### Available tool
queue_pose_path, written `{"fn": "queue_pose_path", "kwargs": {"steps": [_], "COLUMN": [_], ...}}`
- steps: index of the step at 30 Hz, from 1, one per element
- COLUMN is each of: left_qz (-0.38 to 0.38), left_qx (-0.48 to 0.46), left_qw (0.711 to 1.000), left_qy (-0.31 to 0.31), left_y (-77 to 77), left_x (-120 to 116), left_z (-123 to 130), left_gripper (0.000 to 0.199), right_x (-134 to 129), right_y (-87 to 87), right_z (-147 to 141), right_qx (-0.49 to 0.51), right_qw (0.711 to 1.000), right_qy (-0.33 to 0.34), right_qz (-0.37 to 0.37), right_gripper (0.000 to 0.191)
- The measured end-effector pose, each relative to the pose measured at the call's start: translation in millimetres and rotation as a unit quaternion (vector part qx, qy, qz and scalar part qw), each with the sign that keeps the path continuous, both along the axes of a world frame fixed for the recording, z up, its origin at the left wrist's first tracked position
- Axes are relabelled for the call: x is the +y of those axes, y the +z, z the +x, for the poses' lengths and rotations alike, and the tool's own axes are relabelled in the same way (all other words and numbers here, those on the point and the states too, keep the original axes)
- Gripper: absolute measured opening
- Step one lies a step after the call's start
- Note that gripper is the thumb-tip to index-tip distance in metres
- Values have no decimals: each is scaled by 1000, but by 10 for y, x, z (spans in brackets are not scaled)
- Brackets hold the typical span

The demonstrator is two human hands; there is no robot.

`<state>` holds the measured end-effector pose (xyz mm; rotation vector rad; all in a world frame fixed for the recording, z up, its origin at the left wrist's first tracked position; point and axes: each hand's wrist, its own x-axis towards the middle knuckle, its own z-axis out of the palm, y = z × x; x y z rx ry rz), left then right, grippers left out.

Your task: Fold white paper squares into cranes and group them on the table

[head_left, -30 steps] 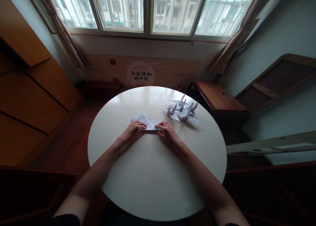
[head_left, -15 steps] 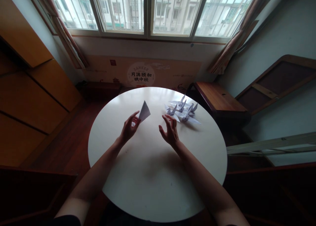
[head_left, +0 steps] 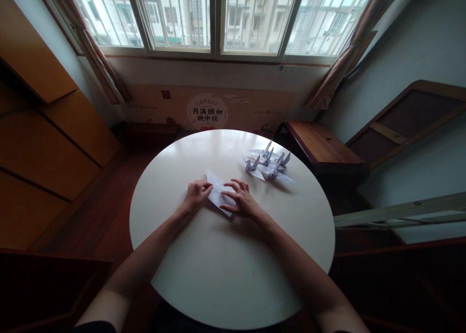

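A white sheet of folded paper (head_left: 220, 197) lies at a slant near the middle of the round white table (head_left: 218, 265), creases showing across its face. My left hand (head_left: 198, 193) is closed at its left edge, with thumb and fingertips pinched on the paper. From the other side my right hand (head_left: 243, 199) rests its spread fingers on the paper's right part, covering some of it. Beyond that hand, several white paper cranes (head_left: 271, 164) stand in a cluster toward the table's far right.
A wooden bench or low cabinet (head_left: 322, 141) stands behind the table at the right. Orange-brown cabinets (head_left: 69, 143) line the left. At the far wall, below a barred window (head_left: 251, 20), is a printed panel (head_left: 255, 102).
The paper, held up as a folded triangle in my left hand before, now lies lower and wider on the table. My right hand has moved left and down onto it.
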<state>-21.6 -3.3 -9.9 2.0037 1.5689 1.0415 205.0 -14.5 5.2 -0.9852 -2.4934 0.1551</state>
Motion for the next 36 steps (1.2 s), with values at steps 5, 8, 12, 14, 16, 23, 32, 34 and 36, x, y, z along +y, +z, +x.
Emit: {"fn": "queue_pose_path", "kwargs": {"steps": [5, 8, 12, 14, 16, 23, 32, 34, 36], "left_qz": [29, 62, 72, 69, 72, 88, 29, 39, 56], "left_qx": [149, 129, 110, 130, 143, 103, 69, 63, 57], "left_qw": [988, 988, 968, 960, 957, 963, 976, 977, 980], "left_qy": [4, -65, -215, -237, -242, -233, -206, -200, -184], "left_y": [23, 48, 122, 154, 155, -1, 121, 111, 81], "left_x": [-37, -40, -93, -124, -133, -31, -43, -39, -32], "left_z": [-29, -48, -40, -26, -16, -72, -113, -105, -99], "left_gripper": [18, 17, 25, 31, 27, 15, 25, 23, 28], "right_x": [-10, -19, -10, 1, 8, -12, 49, 78, 104], "right_y": [-31, -26, -12, -5, 5, 51, -13, -32, -56], "right_z": [-10, -1, 7, 5, 0, -13, 35, 46, 59], "right_qx": [-14, -10, 18, 32, 42, 48, 16, 41, 75], "right_qw": [998, 997, 997, 996, 996, 997, 998, 997, 992], "right_qy": [43, 54, 61, 67, 66, 45, -5, -41, -78], "right_qz": [-43, -50, -43, -46, -53, -51, -55, -58, -63], "right_gripper": [54, 54, 41, 25, 12, 18, 33, 39, 46]}}
